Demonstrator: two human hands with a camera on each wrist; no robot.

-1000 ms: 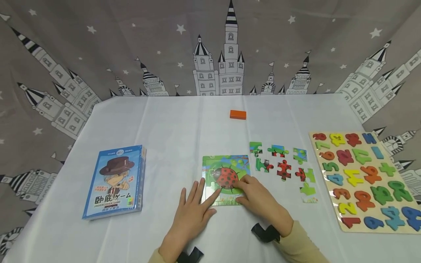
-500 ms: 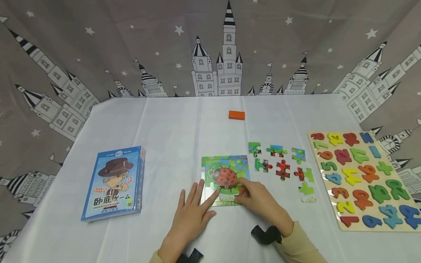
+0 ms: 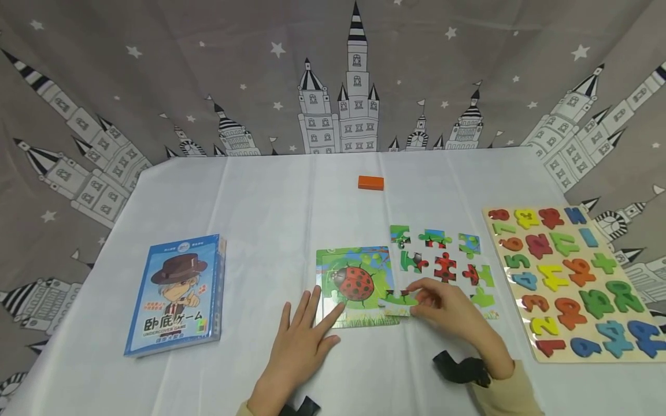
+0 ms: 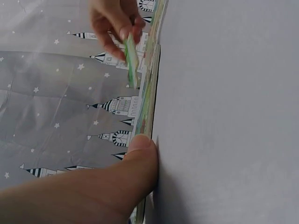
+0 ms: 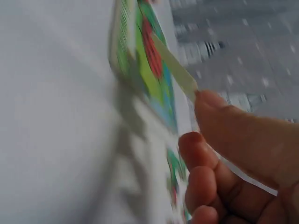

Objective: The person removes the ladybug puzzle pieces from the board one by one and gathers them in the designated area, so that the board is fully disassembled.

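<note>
In the head view a ladybug jigsaw board (image 3: 359, 253) lies flat at the table's middle. My left hand (image 3: 299, 346) rests spread at its lower left, the index fingertip on the board. The thumb (image 4: 141, 154) of that hand shows at the board's edge in the left wrist view. Between thumb and fingers, my right hand (image 3: 450, 315) pinches a green puzzle piece (image 3: 398, 303) over the board's lower right corner. Both wrist views show this piece tilted and raised off the board. Several loose puzzle pieces (image 3: 445, 267) lie right of the board, some partly behind the right hand.
A blue boxed card game (image 3: 174, 294) lies at the left. On the right is a wooden board of coloured numbers and letters (image 3: 564, 312). An orange block (image 3: 371, 183) sits near the back edge of the white-covered table (image 3: 260, 202). Behind hangs a castle-print curtain (image 3: 234, 46).
My right hand has moved right from the board's lower right area, and the puzzle piece now shows in its fingers, raised. The left hand stays put on the board. The head view shifted slightly.
</note>
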